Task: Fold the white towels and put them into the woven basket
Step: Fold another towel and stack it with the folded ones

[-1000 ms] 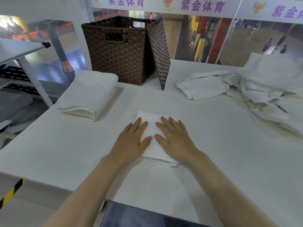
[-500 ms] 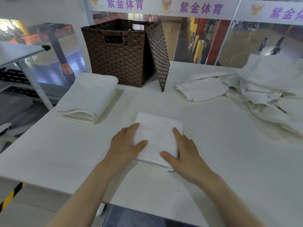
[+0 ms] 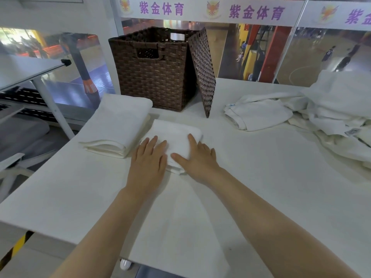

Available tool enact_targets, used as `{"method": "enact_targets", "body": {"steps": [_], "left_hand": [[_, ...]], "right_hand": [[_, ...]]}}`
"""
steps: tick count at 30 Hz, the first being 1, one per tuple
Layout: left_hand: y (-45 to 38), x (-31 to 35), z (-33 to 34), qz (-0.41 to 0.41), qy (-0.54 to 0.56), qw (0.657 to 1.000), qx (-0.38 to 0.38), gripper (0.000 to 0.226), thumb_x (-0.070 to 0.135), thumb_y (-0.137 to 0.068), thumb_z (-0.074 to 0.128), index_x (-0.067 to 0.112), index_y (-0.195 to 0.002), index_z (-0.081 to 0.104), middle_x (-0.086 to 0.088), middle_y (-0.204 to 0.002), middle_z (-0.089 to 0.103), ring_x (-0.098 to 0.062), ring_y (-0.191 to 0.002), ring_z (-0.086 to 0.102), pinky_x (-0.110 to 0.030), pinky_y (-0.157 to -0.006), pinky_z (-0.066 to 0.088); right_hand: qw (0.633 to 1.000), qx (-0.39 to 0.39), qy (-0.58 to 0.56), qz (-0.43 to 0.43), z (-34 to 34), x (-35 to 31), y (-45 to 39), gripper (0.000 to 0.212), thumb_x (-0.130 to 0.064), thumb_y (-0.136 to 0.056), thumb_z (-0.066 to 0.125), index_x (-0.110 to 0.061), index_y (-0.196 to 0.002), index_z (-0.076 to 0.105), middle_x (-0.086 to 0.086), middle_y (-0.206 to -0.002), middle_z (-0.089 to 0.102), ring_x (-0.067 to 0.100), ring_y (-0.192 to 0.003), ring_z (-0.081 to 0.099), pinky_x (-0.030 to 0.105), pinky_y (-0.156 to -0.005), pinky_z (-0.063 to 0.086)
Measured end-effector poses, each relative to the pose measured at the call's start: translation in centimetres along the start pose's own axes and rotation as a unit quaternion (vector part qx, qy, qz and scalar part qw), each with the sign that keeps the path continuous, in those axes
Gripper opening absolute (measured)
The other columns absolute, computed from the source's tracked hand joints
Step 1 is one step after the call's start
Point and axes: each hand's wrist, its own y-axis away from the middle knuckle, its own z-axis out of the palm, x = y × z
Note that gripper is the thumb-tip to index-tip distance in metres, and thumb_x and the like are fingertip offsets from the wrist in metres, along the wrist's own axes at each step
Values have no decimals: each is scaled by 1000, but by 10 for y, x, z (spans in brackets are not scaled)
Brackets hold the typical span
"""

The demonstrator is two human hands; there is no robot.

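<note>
We see the white worktop carrying every item of the task. At its right edge lies the heap of unfolded towels, presumably the supply yet to be worked. The brown woven basket stands at the far side with its woven lid propped upright against its right wall, which leaves the mouth free to receive towels; we cannot see into it. Left of centre rests a large folded towel, parked just in front of the basket. Touching its right edge is the small folded towel, a compact square lying flat on the worktop near the basket, not yet inside it.

We place the left hand flat on the near-left corner of this towel, fingers extended and close together, gripping nothing. The right hand rests on its near-right side, thumb spread wide across the top and fingers lying along the right edge; whether any fingertip reaches under the fabric we cannot tell. The grip of both hands is thus open and pressing, which we judge steadies or guides the folded square towards the basket.
</note>
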Motion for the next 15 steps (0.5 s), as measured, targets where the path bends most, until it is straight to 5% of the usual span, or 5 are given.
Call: {"method": "enact_targets", "body": {"steps": [5,10,15], "left_hand": [[-1,-8,8,-24,13,999,-38,62,47,-95,17,25,-145,46,-9,-153,39,-32,-141,33,-44,-115,23],[-5,-4,3,-38,13,997,-61,74,51,-88,6,22,-145,45,-9,-156,34,-34,-144,27,-47,-117,14],[-4,31,-4,18,61,998,-23,64,43,-93,21,14,-144,43,-10,-156,32,-30,-146,24,-43,-119,10]], "right_hand": [[998,-10,-39,-40,-6,8,-11,93,-78,-82,38,-34,-154,1,3,-155,32,24,-140,30,47,-118,15],[979,97,-178,-32,-17,51,-7,65,-40,-97,52,-21,-152,23,2,-151,39,19,-138,39,29,-110,32],[962,271,-1,23,-44,117,-29,55,-15,-84,58,-12,-138,45,12,-145,43,34,-130,43,46,-104,39]]}}
